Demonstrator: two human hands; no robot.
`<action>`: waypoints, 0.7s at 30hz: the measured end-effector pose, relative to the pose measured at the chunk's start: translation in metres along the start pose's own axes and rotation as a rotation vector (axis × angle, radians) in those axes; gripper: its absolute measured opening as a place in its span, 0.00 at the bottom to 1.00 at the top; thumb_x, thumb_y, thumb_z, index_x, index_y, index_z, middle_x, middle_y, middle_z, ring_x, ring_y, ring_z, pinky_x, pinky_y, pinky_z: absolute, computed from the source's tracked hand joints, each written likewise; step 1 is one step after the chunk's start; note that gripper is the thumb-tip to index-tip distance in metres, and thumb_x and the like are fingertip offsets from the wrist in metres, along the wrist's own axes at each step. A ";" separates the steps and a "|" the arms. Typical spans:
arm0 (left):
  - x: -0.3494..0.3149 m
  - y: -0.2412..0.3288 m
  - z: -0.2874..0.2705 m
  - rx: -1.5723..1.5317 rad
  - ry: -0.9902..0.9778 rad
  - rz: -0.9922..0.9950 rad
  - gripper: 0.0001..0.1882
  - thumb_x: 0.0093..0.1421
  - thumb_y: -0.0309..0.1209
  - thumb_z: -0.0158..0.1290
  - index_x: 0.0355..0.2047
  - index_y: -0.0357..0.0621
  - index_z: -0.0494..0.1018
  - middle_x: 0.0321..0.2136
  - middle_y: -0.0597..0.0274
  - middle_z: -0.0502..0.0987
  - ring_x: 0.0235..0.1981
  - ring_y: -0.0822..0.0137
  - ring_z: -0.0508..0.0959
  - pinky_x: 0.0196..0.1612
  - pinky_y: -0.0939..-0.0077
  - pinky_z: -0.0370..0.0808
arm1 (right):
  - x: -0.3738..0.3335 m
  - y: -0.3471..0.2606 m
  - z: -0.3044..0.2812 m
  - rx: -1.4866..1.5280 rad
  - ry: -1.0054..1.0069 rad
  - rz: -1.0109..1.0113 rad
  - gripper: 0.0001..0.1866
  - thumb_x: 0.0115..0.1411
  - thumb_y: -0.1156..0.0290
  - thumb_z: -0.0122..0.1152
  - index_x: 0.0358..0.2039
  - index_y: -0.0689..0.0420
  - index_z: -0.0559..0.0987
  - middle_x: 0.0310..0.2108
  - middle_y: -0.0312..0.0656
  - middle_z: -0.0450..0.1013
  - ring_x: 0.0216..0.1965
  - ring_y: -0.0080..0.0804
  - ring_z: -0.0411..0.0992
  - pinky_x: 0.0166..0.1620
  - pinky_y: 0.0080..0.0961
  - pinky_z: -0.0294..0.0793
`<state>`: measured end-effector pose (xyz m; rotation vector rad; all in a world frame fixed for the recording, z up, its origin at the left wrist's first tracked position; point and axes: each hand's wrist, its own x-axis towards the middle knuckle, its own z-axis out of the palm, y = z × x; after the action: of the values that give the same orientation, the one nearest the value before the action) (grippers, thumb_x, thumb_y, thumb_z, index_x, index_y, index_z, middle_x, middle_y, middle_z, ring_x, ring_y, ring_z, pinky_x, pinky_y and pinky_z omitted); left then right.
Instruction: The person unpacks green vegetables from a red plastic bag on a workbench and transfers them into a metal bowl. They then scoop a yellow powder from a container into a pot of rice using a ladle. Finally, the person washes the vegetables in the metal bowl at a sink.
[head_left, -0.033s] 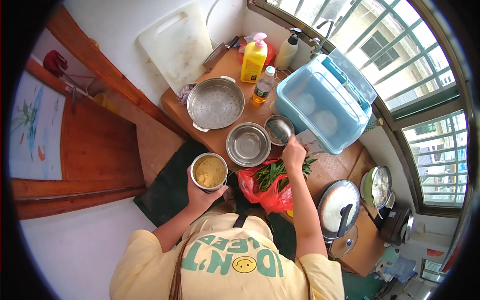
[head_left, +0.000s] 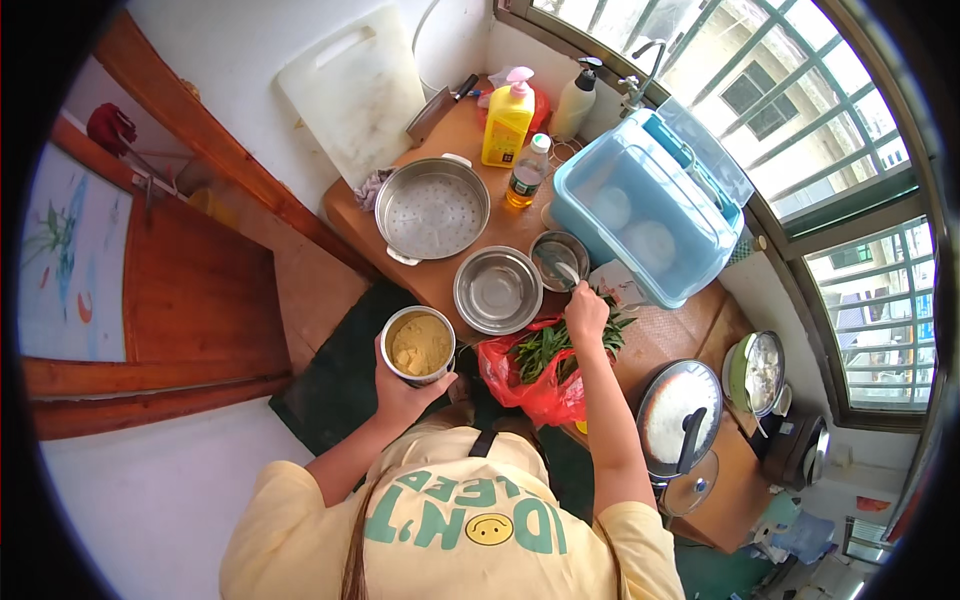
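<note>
My left hand (head_left: 402,398) is wrapped round a round tin (head_left: 418,381) with yellowish-brown powder (head_left: 420,343) inside, its open top facing up. Between the closed fingers of my right hand (head_left: 587,316) is a spoon (head_left: 568,271). The spoon's head is over or in a small metal bowl (head_left: 544,253); whether it touches the bowl, I cannot tell. Just left of that stands a larger stainless steel bowl (head_left: 497,305). Beneath my right forearm, a red plastic bag (head_left: 540,398) holds leafy greens (head_left: 541,351).
A perforated steamer pan (head_left: 430,210), an amber bottle (head_left: 525,175), a yellow pump bottle (head_left: 507,128) and a cleaver (head_left: 430,115) are farther back. A blue lidded box (head_left: 620,262) stands behind the small bowl. Lidded pan (head_left: 679,405) on the right.
The spoon's head has turned and shows more clearly above the small bowl, with my right hand slightly shifted. My left hand keeps the tin in nearly the same place.
</note>
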<state>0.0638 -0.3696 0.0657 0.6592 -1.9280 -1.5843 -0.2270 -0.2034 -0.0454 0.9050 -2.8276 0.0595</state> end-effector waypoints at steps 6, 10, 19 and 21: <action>-0.012 0.002 -0.019 -0.016 0.071 0.019 0.44 0.38 0.28 0.69 0.53 0.39 0.54 0.47 0.55 0.66 0.50 0.64 0.70 0.52 0.69 0.67 | 0.023 -0.032 -0.139 0.266 0.437 0.015 0.05 0.58 0.73 0.50 0.34 0.58 0.73 0.19 0.47 0.72 0.19 0.45 0.71 0.22 0.38 0.68; 0.000 0.012 -0.023 0.035 0.104 0.143 0.45 0.37 0.28 0.69 0.54 0.39 0.55 0.48 0.55 0.66 0.51 0.64 0.69 0.53 0.70 0.67 | 0.009 -0.053 -0.216 0.754 0.803 0.070 0.06 0.58 0.75 0.50 0.35 0.59 0.74 0.20 0.48 0.73 0.22 0.46 0.74 0.25 0.36 0.70; 0.013 0.025 -0.039 0.154 0.077 0.262 0.46 0.35 0.27 0.70 0.55 0.40 0.57 0.49 0.55 0.66 0.51 0.63 0.69 0.54 0.70 0.65 | -0.003 -0.043 -0.192 0.401 0.445 0.027 0.06 0.59 0.71 0.50 0.28 0.56 0.75 0.21 0.50 0.73 0.23 0.43 0.75 0.25 0.37 0.71; 0.021 0.031 -0.039 0.138 0.063 0.281 0.46 0.36 0.27 0.69 0.55 0.41 0.57 0.49 0.56 0.66 0.51 0.63 0.69 0.53 0.70 0.66 | 0.000 -0.055 -0.216 0.628 0.672 0.054 0.06 0.59 0.71 0.50 0.29 0.57 0.75 0.21 0.50 0.73 0.23 0.42 0.75 0.24 0.36 0.71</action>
<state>0.0746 -0.4060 0.1042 0.4621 -1.9966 -1.2540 -0.1625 -0.2288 0.1661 0.7117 -2.1955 1.0820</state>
